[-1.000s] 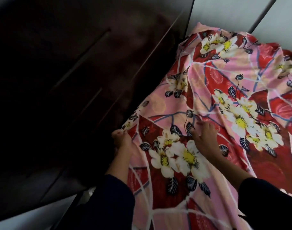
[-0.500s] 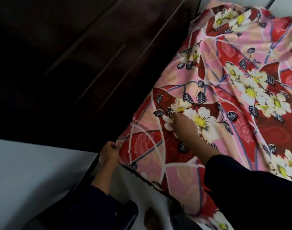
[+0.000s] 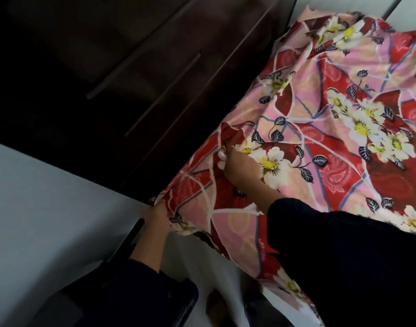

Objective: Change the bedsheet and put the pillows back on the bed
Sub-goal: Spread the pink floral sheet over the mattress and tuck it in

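Lower centre, the left hand (image 3: 156, 214) grips the floral bedsheet (image 3: 332, 142) edge. The right hand (image 3: 240, 166) seemingly pinches a fold. They should pull evenly.

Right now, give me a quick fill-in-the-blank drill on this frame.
1. The ____ grips the bedsheet at the bed's corner, by the base of the dark wardrobe.
2. The right hand grips a raised fold of the ____.
3. The bedsheet's flowers are ____ with yellow centres.
Missing: left hand; bedsheet; white.
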